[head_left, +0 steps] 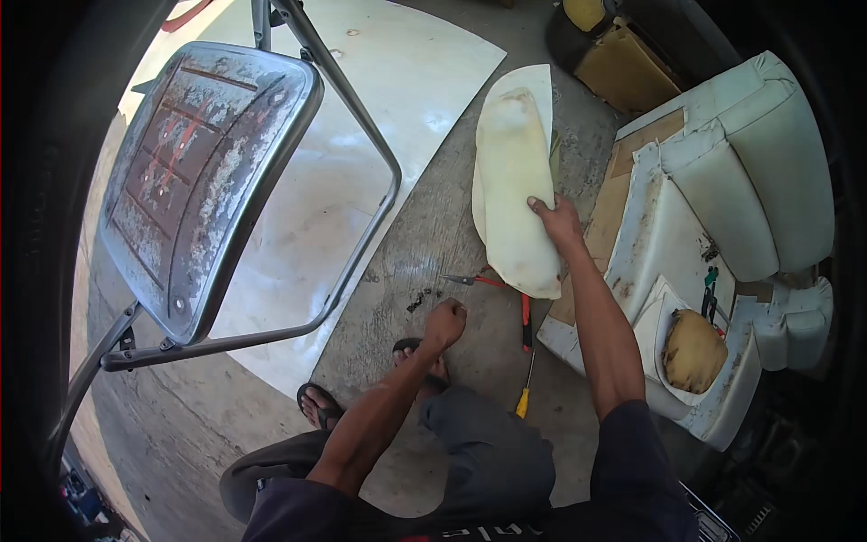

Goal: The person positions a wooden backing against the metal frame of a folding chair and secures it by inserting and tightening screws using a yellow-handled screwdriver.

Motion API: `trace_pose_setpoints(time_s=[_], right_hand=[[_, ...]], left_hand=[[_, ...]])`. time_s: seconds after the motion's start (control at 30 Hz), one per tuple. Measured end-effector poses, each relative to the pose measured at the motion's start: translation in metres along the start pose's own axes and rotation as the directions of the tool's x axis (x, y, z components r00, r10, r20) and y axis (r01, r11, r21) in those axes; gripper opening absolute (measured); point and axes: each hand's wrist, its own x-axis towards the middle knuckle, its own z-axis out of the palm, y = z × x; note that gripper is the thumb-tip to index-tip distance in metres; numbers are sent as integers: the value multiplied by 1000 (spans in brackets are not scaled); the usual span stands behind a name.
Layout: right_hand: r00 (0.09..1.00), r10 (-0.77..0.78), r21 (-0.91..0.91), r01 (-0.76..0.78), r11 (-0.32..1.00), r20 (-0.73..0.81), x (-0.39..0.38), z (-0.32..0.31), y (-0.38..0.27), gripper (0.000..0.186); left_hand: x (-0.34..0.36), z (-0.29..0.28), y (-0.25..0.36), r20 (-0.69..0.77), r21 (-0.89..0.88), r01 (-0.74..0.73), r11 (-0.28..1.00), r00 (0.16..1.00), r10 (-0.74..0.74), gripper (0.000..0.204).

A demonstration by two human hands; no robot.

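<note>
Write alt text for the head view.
A person's right hand grips a long cream pad; the left hand is curled near a red-handled tool and a yellow-handled screwdriver on the concrete floor. A worn metal seat is at left, white padded furniture at right.

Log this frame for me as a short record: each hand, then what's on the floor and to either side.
Left hand: fingers curled; nothing visible in it
Right hand: gripping a cream pad at its edge, thumb on top
Floor: bladed tool with red handle; yellow-handled screwdriver; large white sheet
Left side: metal-framed chair, seat panel scuffed
Right side: white upholstered piece, bearing a tan pad and green-handled tool
</note>
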Motion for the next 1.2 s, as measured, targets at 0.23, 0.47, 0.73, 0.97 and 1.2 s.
trace_pose_setpoints(time_s=[0.23, 0.47, 0.73, 0.97, 1.2], right_hand=[[923, -170, -398, 20, 917, -344, 8, 21, 116, 48], [846, 38, -187, -161, 969, -531, -28, -28, 40, 47], [629, -268, -247, 122, 961, -730, 58, -129, -39, 52], [586, -478, -573, 28, 819, -654, 60, -51, 4, 57], [948, 155, -46, -174, 984, -279, 58, 32, 191, 61]], left_hand=[[2, 52, -41, 160, 156, -546, 823, 836, 525, 61], [-23, -49, -61, 73, -185, -197, 963, 974, 213, 52], [-15, -112, -81, -201, -266, -198, 943, 968, 147, 28], [-33, -125, -63, -272, -253, -215, 943, 951, 143, 27], [-58, -129, -33, -163, -191, -179, 965, 975, 149, 27]])
